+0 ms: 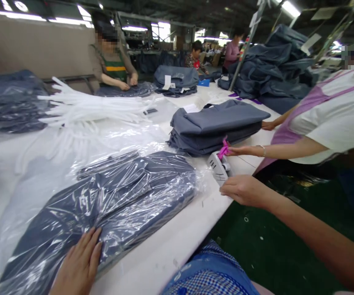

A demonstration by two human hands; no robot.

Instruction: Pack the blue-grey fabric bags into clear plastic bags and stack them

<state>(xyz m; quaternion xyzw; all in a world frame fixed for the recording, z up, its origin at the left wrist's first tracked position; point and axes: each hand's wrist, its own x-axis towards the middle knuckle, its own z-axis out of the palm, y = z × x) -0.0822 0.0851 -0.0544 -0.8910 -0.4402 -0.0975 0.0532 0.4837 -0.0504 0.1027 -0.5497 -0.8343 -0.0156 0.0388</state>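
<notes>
left hand (80, 260) flat on plastic-wrapped bundle (127, 196), fingers extended; right hand (246, 190) at white device (216, 167) (pink ribbon (224, 148) at far end), fingers bent, cannot tell if gripping.

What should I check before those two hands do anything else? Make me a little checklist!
1. Left hand on the wrapped grey-blue bag: ok, laid flat on top.
2. Right hand at the white tool: ok, fingertips at its near end.
3. Right hand's grip firm: cannot tell, the fingertips' undersides are hidden.
4. White tool free of other hands: not ok, a co-worker's hand is at its pink ribbon.
5. Clear plastic smooth: not ok, it's wrinkled.
6. Clear plastic sealed shut: cannot tell from this view.
</notes>
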